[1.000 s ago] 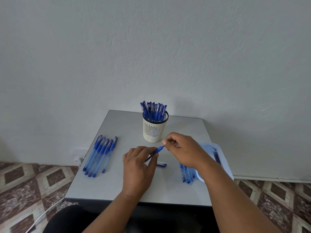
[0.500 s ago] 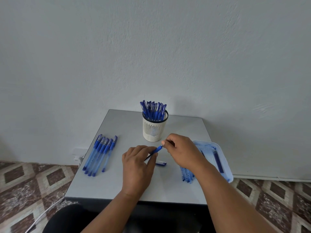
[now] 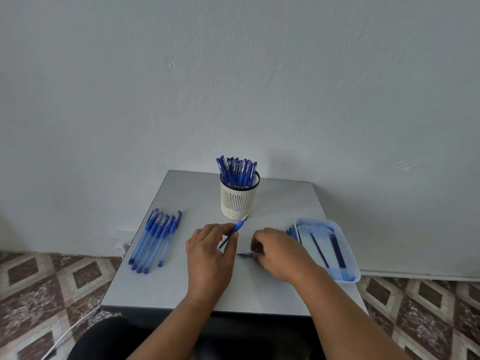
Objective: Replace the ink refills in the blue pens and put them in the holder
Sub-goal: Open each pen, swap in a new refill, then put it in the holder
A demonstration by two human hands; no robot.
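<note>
Done: holder (image 3: 239, 201) at far centre, full of capped pens.
Left: five pens (image 3: 155, 240) at left.
Left hand (image 3: 210, 253): grips uncapped pen (image 3: 235, 229).
Right hand (image 3: 275, 252): fingers curled at pen cap (image 3: 244, 254); grip unclear.

Left hand (image 3: 210, 258) grips uncapped pen (image 3: 235, 229); right hand (image 3: 279, 252) touches cap (image 3: 244, 254) on table (image 3: 161, 287).

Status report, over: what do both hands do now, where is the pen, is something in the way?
Left hand grips uncapped pen. Right hand reaches cap on table. Path to holder looks free.
</note>
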